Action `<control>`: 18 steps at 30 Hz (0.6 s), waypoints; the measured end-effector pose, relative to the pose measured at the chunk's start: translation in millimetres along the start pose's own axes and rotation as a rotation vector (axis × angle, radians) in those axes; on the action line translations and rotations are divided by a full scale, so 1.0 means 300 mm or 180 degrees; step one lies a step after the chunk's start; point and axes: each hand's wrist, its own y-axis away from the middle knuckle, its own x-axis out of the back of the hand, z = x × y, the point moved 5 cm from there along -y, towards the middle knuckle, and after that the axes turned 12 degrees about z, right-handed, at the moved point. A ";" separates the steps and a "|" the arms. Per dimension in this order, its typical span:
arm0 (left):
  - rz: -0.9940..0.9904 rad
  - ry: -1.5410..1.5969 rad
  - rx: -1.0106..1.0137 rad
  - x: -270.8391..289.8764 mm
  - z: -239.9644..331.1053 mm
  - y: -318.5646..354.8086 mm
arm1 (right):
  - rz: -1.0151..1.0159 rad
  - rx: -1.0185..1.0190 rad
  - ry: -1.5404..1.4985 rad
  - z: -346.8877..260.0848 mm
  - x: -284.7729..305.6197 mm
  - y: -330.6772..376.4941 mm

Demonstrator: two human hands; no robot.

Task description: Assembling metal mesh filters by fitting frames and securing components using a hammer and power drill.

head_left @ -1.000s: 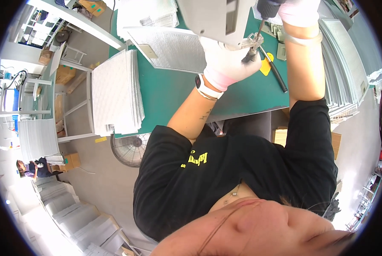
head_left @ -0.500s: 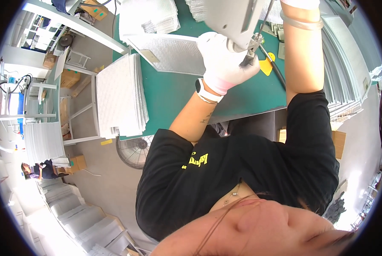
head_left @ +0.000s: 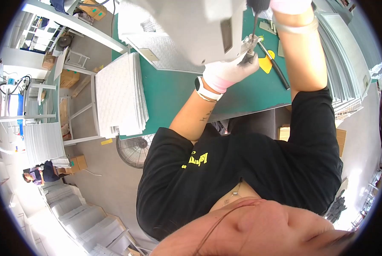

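White-gloved, the left hand (head_left: 231,73) is partly hidden by a pale grey panel (head_left: 195,38); its visible fingers curl around a metal fitting (head_left: 249,46) at the panel's lower right corner. The top edge cuts off the right hand (head_left: 290,6), so I cannot tell how its fingers close; the screwdriver (head_left: 258,5) just beside it points down at the fitting. What the cardboard boxes (head_left: 77,164) contain is unclear. Yellow lettering (head_left: 196,160) marks the black shirt (head_left: 242,158).
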 end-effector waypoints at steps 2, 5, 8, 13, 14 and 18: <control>0.0133 -0.0299 -0.0935 -0.002 0.031 -0.017 | 0.0436 0.0113 0.1603 0.039 -0.011 0.055; 0.0178 0.0176 -0.0601 -0.013 0.020 -0.015 | 0.0011 -0.0249 0.1439 0.059 0.013 0.065; 0.0211 0.0604 0.0444 0.018 -0.024 -0.002 | 0.0070 -0.0475 -0.0131 0.145 0.026 -0.021; -0.0207 0.0229 0.0060 -0.001 0.023 -0.004 | -0.0101 -0.0232 0.0794 0.067 -0.033 0.034; -0.0197 0.0255 0.0042 -0.018 0.033 -0.011 | 0.0356 -0.0311 0.1049 0.059 -0.013 0.065; 0.0325 0.0762 0.0335 0.032 0.053 -0.091 | 0.0906 0.0288 0.0728 0.078 0.172 0.086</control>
